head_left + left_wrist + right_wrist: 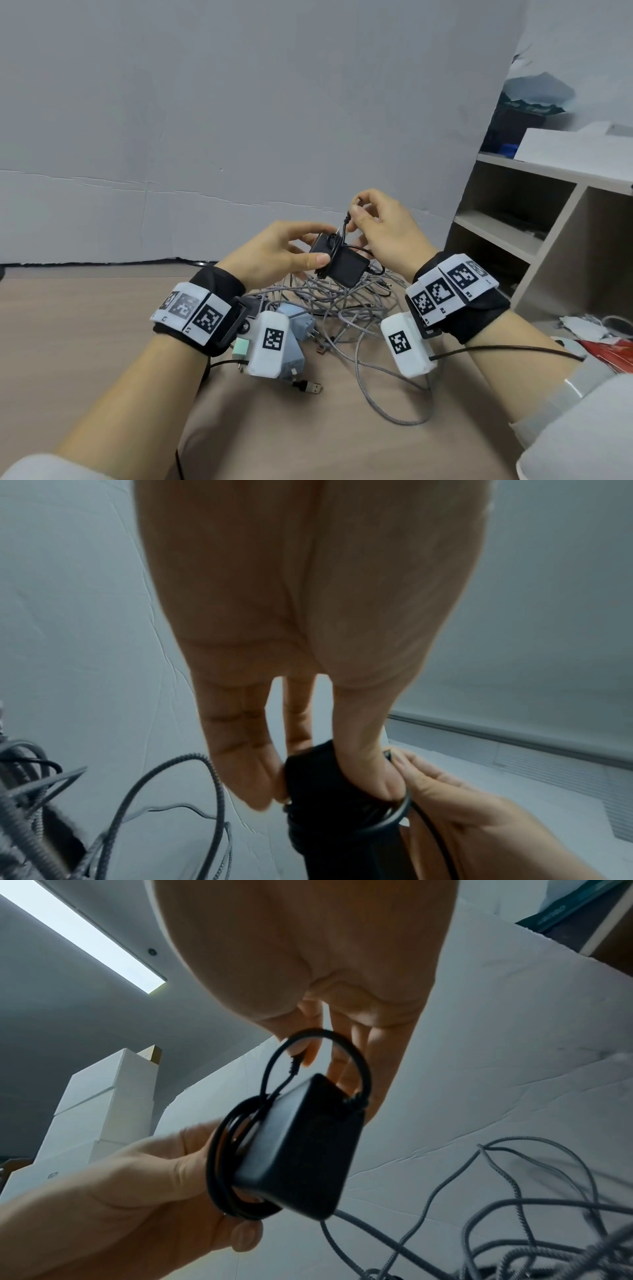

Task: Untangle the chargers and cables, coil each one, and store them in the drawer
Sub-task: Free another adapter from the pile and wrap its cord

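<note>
The left hand [274, 253] gripped a black charger [342, 265], thumb on its near face and fingers curled round the far side, holding it in the air above the table [85, 342]. Its thin black cord [236, 1164] was wound in loops round the charger body, seen plainly in the right wrist view. The right hand [383, 233] pinched the cord's free end between thumb and forefinger, just above the charger, with the plug tip poking up past the fingertips.

Under both hands lay a tangle of grey braided cables [346, 308] on the table, one long loop trailing toward the near right. At the near left of the tangle sat pale blue chargers [298, 320], partly hidden by the left wrist camera, with a mint-green block [241, 347] beside them and a USB plug [311, 388] pointing right at the near edge.

A shelf unit [548, 219] stood to the right, with a white box [575, 144] on top. No drawer could be made out with certainty.
</note>
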{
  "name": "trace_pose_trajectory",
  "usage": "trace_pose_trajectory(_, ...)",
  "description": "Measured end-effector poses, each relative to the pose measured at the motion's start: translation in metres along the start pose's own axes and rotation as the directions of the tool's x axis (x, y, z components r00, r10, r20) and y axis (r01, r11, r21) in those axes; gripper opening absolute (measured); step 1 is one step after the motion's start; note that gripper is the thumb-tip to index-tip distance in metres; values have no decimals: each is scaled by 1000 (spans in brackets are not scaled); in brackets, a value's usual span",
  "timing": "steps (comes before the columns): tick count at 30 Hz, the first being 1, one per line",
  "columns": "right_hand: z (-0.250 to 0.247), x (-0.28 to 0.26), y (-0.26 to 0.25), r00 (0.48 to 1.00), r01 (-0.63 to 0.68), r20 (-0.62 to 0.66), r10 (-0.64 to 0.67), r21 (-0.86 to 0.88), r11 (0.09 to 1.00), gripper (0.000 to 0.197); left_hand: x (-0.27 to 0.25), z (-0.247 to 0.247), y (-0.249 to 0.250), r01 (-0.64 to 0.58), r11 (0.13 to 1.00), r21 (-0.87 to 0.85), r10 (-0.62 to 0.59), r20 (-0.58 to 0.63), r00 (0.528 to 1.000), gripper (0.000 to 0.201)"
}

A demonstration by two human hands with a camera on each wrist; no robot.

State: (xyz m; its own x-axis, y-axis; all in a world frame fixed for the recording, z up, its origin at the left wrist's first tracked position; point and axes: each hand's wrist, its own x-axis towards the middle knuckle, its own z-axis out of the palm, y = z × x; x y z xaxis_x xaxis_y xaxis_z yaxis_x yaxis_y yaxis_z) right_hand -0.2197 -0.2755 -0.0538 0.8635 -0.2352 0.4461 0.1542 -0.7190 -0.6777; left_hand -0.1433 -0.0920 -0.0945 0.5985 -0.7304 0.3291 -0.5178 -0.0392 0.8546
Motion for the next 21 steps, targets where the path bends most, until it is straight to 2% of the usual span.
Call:
trace_pose_trajectory(4, -4, -12, 2, 990, -117, 87, 112, 61, 991, 17, -2, 5, 7, -45, 999, 18, 44, 44, 998, 57)
trace_pose_trajectory(8, -8, -27, -3, 974, -211, 135, 180, 270, 939, 21, -1, 17, 13, -114, 993, -4, 114, 49, 992, 49)
trace_pose_trajectory(11, -22, -46, -5, 923, -363, 293, 250, 446, 818, 24, 0, 28, 17, -173, 985, -30, 173, 29, 984, 49)
trace_pose_trajectory(14, -38, -59, 2, 874, -443, 411, 259, 454, 773, 37, 1, 40, 22, -214, 976, -36, 214, 11, 977, 47)
trace_pose_trajectory(16, -48, -64, 10, 867, -463, 422, 264, 488, 740, 43, 1, 52, 27, -237, 971, -21, 237, 6, 971, 46)
trace_pose_trajectory(18, -56, -71, 19, 876, -456, 404, 263, 518, 723, 37, 1, 65, 29, -249, 968, -24, 249, 1, 968, 47)
trace_pose_trajectory(21, -69, -82, 35, 919, -388, 288, 269, 536, 750, 34, 3, 88, 29, -173, 982, -77, 171, -28, 985, 53)
